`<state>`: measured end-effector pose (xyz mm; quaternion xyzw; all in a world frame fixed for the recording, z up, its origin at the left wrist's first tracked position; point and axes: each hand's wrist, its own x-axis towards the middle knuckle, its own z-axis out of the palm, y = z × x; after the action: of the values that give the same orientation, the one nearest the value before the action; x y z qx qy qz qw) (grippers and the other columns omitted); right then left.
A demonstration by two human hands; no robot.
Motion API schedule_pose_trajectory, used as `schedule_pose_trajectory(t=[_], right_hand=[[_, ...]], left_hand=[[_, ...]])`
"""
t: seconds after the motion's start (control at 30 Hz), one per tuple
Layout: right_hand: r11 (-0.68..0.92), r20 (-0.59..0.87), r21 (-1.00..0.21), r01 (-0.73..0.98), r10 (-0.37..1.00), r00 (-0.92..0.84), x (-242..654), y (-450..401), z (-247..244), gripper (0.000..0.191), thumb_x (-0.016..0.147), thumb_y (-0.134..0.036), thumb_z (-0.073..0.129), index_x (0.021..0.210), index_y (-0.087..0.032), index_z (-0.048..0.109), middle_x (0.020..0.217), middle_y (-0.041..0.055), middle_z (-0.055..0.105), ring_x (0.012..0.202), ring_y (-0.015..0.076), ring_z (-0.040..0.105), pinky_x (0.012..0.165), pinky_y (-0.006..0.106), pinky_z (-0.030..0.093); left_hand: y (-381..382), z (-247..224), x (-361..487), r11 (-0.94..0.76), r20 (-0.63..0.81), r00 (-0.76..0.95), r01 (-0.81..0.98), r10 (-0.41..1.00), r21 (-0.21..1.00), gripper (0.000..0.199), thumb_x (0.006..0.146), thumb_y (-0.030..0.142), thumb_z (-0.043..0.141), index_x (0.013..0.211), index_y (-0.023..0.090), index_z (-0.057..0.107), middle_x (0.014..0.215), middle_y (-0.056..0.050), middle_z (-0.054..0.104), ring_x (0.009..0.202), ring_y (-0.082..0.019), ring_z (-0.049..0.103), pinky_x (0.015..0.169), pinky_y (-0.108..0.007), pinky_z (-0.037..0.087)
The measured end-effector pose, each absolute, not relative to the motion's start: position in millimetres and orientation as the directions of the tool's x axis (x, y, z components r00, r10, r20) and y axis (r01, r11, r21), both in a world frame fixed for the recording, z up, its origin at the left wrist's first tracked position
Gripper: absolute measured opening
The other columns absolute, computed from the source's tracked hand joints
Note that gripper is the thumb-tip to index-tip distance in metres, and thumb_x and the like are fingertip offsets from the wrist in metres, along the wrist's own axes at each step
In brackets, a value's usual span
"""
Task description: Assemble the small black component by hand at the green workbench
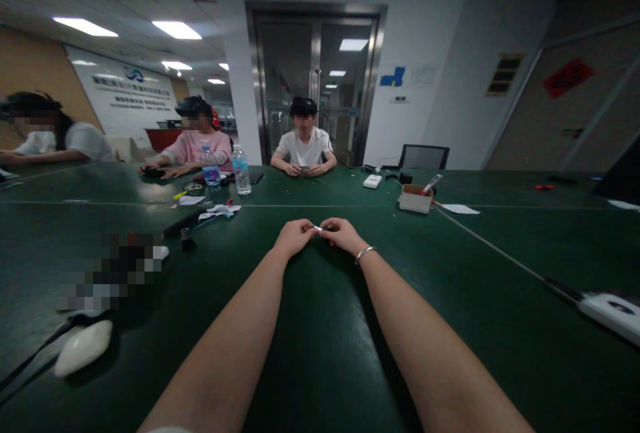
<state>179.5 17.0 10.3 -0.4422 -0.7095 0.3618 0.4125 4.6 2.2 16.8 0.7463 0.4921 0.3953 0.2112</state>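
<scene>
Both hands meet over the green table (320,326), their fingertips almost touching. My left hand (294,239) is closed, thumb and fingers pinching one end of a small white piece (318,229). Closed from the other side, my right hand (345,237) grips a small dark object (330,227) that adjoins the white piece. Fingers cover most of both items, so I cannot tell their kind or whether they are joined. A silver bracelet (365,255) circles my right wrist.
Water bottles (242,171) stand beyond my left hand, near papers (220,210). A small box (416,199) lies ahead right. A cable (490,239) runs to a white power strip (613,313). A white mouse-shaped object (84,347) sits near left. Several people sit around the table.
</scene>
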Motion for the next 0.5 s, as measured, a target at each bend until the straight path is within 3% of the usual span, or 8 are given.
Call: schedule_pose_trajectory(t=[0.17, 0.27, 0.5], right_hand=[[0.529, 0.449, -0.712, 0.462, 0.848, -0.28, 177.1, 17.3, 10.4, 0.017, 0.07, -0.026, 0.066, 0.084, -0.017, 0.065, 0.073, 0.0009, 0.063, 0.06, 0.0105, 0.056, 0.055, 0.021, 0.046], [0.625, 0.56, -0.587, 0.515, 0.773, -0.299, 173.0, 14.1, 14.5, 0.015, 0.071, -0.024, 0.064, 0.085, -0.018, 0.065, 0.082, 0.0019, 0.064, 0.076, 0.0143, 0.058, 0.071, 0.026, 0.046], [0.727, 0.664, -0.364, 0.582, 0.641, -0.385, 163.2, -0.2, 23.6, 0.021, 0.074, -0.012, 0.058, 0.093, -0.02, 0.063, 0.087, 0.0032, 0.059, 0.082, 0.0158, 0.055, 0.076, 0.028, 0.043]], left_hand=[[8.5, 12.0, 1.7, -0.42, 0.356, 0.223, 0.519, 0.907, 0.744, 0.029, 0.075, 0.045, 0.054, 0.074, 0.018, 0.066, 0.064, -0.002, 0.063, 0.06, -0.014, 0.056, 0.059, -0.025, 0.04], [13.8, 8.4, -0.2, -0.404, 0.343, 0.214, 0.474, 0.915, 0.782, 0.037, 0.077, 0.049, 0.049, 0.07, 0.016, 0.065, 0.061, -0.002, 0.061, 0.058, -0.014, 0.055, 0.057, -0.025, 0.04], [22.0, 4.3, -5.0, -0.332, 0.297, 0.15, 0.439, 0.943, 0.835, 0.05, 0.078, 0.057, 0.041, 0.059, 0.015, 0.06, 0.049, 0.0, 0.052, 0.048, -0.012, 0.047, 0.052, -0.024, 0.036]])
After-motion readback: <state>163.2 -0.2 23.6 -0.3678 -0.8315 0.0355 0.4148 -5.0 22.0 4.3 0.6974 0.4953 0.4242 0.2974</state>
